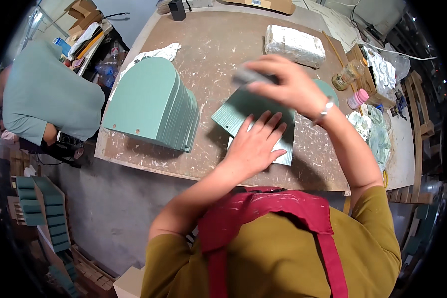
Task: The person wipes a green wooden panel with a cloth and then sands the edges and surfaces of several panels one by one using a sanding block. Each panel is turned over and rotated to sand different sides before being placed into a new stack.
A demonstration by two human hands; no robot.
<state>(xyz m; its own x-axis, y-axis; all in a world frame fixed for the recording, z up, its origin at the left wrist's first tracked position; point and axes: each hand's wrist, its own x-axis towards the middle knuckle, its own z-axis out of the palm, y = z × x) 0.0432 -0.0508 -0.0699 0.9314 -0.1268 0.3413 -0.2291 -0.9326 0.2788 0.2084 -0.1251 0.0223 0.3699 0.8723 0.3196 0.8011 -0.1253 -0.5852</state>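
Note:
A pale green panel (228, 115) with fine ribs and a small hole near its left corner lies on the worktable. My left hand (258, 144) rests flat on its near part, fingers stretched out. Over the panel's far part, my right hand (289, 83) grips a grey block (246, 77), smeared by motion; whether the block touches the panel I cannot tell. Another green rounded piece (327, 90) shows partly behind my right wrist. To the left stands a stack of arched green panels (141, 102), the top one smooth with two small holes along its near edge.
A white wrapped bundle (294, 45) sits at the back of the brown worktable (208, 44). On the right are a jar (349, 74), a pink-capped bottle (357, 99) and crumpled rags (377, 134). A white cloth (161, 52) lies behind the stack. Another person (54, 94) bends at the left.

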